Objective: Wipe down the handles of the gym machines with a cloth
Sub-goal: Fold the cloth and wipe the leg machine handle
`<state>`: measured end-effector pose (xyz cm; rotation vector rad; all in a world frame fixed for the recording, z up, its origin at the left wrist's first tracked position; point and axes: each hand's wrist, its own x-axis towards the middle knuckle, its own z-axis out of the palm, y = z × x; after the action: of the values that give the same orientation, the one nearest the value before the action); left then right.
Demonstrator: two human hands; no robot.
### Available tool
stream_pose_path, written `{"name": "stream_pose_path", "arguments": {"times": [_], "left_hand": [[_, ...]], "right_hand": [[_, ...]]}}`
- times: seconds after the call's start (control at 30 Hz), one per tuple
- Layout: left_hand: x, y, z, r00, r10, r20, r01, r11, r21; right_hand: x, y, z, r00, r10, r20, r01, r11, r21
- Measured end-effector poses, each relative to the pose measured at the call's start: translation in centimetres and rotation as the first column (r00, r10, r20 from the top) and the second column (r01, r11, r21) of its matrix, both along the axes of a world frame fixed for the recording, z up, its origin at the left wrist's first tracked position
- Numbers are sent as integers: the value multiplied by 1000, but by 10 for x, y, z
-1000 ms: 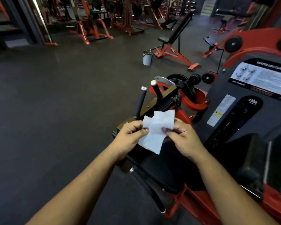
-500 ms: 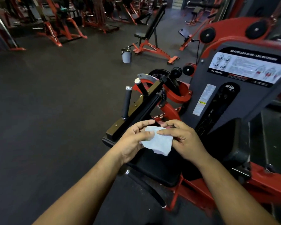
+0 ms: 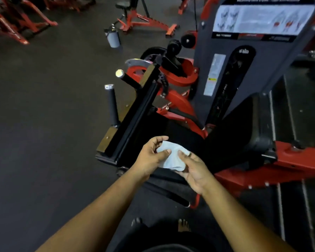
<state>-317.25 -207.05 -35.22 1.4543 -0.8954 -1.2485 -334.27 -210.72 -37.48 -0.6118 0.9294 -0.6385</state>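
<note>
- The fingers (image 3: 164, 151) of the left hand (image 3: 150, 159) curl around one edge of the cloth (image 3: 173, 158) and pinch it, with the thumb on top.
- The fingers (image 3: 183, 155) of the right hand (image 3: 193, 170) hold the other side of the cloth. The palm faces up and the cloth lies partly across it.
- There is one cloth. It is small, white and crumpled, and it sits between the two hands, above the black seat (image 3: 171, 131) of the machine.
- Both arms are bare. They reach forward from the bottom of the view and come together at the cloth.
- Two bare feet (image 3: 183, 225) show below the arms, on the dark floor (image 3: 44, 124).
- Two handles stand just past the hands, on the left side of the machine. The near handle (image 3: 113, 106) is black, stands upright and has a shiny cap. The far handle (image 3: 125, 77) tilts to the left and has a shiny cap too. No hand touches them.
- The machine has one tall grey panel (image 3: 253, 70) with a big white picture label (image 3: 262, 17) near the top, too blurred to read.
- The frame (image 3: 289, 160) of the machine is red.
- One grey can (image 3: 113, 38) stands on the floor farther away, near a red bench frame (image 3: 145, 22).
- More red machines (image 3: 16, 20) stand in the far left corner.
</note>
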Motion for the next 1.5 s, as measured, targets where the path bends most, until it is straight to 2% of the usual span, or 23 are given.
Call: {"name": "stream_pose_path", "arguments": {"times": [0.1,0.17,0.23,0.27,0.33,0.4,0.47,0.53,0.57,0.63,0.73,0.8,0.83,0.93,0.97,1.1,1.2,1.3,1.37,1.43,1.5], "left_hand": [[0,-8,-28,988,-117,97,112,992,60],[4,-12,-56,957,-233,173,212,968,134],[15,-8,-91,900,-356,251,309,928,206],[22,-7,-111,843,-437,313,371,895,249],[40,-3,-152,642,-614,459,510,789,343],[57,3,-189,356,-716,600,579,673,460],[72,8,-229,120,-720,684,613,595,519],[86,12,-265,-53,-684,727,657,524,542],[91,11,-278,-133,-656,743,675,489,553],[98,6,-306,-215,-621,754,699,441,562],[100,-7,-340,-325,-590,739,693,382,611],[101,-16,-363,-370,-576,729,692,354,630],[103,-19,-374,-388,-558,734,697,343,630],[111,-20,-389,-417,-501,758,724,321,610],[113,-17,-391,-396,-480,783,737,341,583],[112,-12,-396,-342,-433,834,756,400,518],[113,-13,-396,-374,-455,808,740,379,556],[113,-13,-396,-373,-461,805,735,382,559],[113,-14,-395,-379,-452,808,733,385,560],[113,-14,-394,-391,-447,805,727,386,568],[113,-14,-393,-408,-459,790,714,379,589]], "right_hand": [[0,11,-27,980,-186,-75,192,977,86],[0,20,-52,943,-290,-163,307,948,88],[-1,33,-76,899,-351,-262,376,925,51],[-3,41,-93,869,-383,-313,410,912,21],[-1,57,-126,794,-399,-458,430,902,-40],[0,78,-159,673,-343,-655,375,922,-97],[5,97,-194,567,-314,-762,315,937,-151],[12,111,-226,513,-268,-815,245,956,-160],[15,114,-236,495,-213,-842,201,971,-127],[20,115,-268,433,-128,-892,123,989,-82],[23,104,-312,344,-190,-919,5,980,-201],[26,92,-341,266,-238,-934,-75,961,-266],[30,87,-355,267,-262,-927,-108,948,-299],[58,77,-381,434,-232,-870,-228,907,-355],[69,80,-387,451,-189,-872,-308,884,-351],[81,97,-409,367,-266,-892,-457,784,-421],[62,95,-422,389,-286,-876,-545,695,-469],[41,87,-433,463,-218,-859,-565,674,-476],[33,85,-434,499,-237,-834,-543,664,-514],[31,88,-430,501,-297,-813,-494,673,-551],[41,97,-426,463,-340,-819,-440,714,-545]]}}
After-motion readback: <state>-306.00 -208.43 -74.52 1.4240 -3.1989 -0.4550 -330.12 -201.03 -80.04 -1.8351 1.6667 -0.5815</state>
